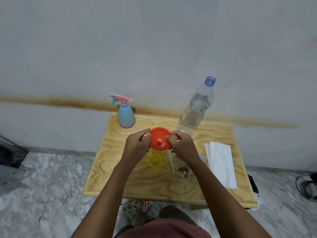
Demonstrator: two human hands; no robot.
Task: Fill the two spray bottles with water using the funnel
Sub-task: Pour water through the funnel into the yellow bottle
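Small wooden table [106, 177] set against the wall, far edge touching it. Clear water bottle [195, 110] upright at the far edge, right of centre, cap off, partly filled. Stack of white paper napkins [221, 165] along the right edge, running near to far, well apart from the bottles. Blue spray bottle [126, 115] with pink-and-blue trigger head screwed on, upright at the far left corner. Yellow spray bottle [155, 159] at the middle of the table, head off, seen from above and partly hidden by the orange funnel [159, 139], which sits over its mouth, bowl tilted slightly toward the camera; whether the spout is inside the neck cannot be told. Left hand [137, 146] pinches the funnel's left rim, thumb on the near side, forefinger reaching along the far side, other fingers curled. Right hand [183, 146] pinches the right rim the same way, thumb tip on the bowl's inner face. Thin white tube [171, 163] lies just right of the yellow bottle. Small blue cap [202, 158] shows behind the right wrist, mostly hidden. Open wood lies along the left edge and near edge; the gap between the two far bottles is free.
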